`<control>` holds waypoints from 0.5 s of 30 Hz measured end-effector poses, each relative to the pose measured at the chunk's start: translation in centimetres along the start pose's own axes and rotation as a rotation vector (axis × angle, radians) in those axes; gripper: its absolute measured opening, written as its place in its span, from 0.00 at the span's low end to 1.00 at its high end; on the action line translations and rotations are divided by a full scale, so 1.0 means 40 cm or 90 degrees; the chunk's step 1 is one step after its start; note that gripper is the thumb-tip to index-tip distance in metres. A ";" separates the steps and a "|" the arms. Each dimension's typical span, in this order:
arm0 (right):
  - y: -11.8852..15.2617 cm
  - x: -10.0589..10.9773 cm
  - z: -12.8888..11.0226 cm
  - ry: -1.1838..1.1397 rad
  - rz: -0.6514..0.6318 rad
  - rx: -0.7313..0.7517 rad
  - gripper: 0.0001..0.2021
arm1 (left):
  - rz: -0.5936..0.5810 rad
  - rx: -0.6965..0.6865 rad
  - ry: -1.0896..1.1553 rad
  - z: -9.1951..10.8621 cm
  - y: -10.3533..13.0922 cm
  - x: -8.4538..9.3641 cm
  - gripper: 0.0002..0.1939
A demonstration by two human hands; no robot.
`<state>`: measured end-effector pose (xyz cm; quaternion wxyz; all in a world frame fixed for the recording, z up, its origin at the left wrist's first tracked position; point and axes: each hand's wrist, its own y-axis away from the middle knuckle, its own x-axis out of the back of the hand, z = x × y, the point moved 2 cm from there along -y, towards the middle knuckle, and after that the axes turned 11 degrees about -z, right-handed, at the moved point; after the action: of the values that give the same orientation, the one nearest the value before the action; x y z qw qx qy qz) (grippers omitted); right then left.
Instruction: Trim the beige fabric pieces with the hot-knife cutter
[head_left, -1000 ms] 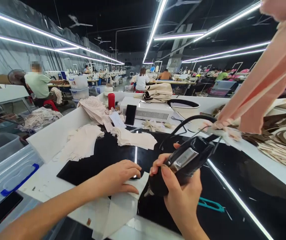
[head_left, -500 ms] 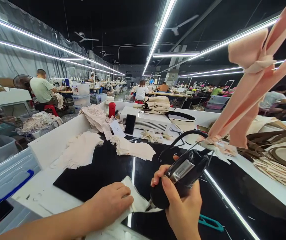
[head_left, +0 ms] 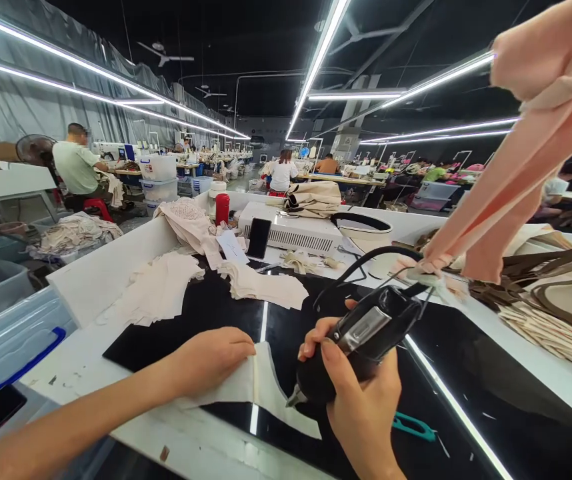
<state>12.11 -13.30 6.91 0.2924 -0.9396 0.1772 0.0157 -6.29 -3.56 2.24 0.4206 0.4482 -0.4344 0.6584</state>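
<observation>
Lower centre: my left hand (head_left: 221, 360), back upward, fingers together, rests on the white cloth (head_left: 269, 383); whether they pinch it, I cannot tell. Right of it, my right hand (head_left: 363, 393) grips the black tool (head_left: 361, 337).

Long tube lights shine brightly overhead, and one throws a white streak of glare across the glossy black tabletop (head_left: 491, 373). Above the tabletop, the ceiling stays dark.

Phone (head_left: 259, 238) leaning on white vented box (head_left: 291, 228); red thread cone (head_left: 222, 209) to its left. Teal tool (head_left: 415, 427) flat on black worktop (head_left: 466, 380). Brown-and-cream pieces (head_left: 556, 320) piled far right. Person in pale green shirt (head_left: 77, 168) sits beyond, left.
</observation>
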 end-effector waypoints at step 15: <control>0.034 0.025 -0.009 -0.037 -0.006 -0.034 0.23 | -0.020 -0.057 -0.028 -0.013 -0.097 -0.030 0.11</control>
<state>12.55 -14.86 6.35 0.2726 -0.9470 0.1637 0.0461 -2.46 -2.23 1.73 0.4406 0.4500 -0.4656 0.6218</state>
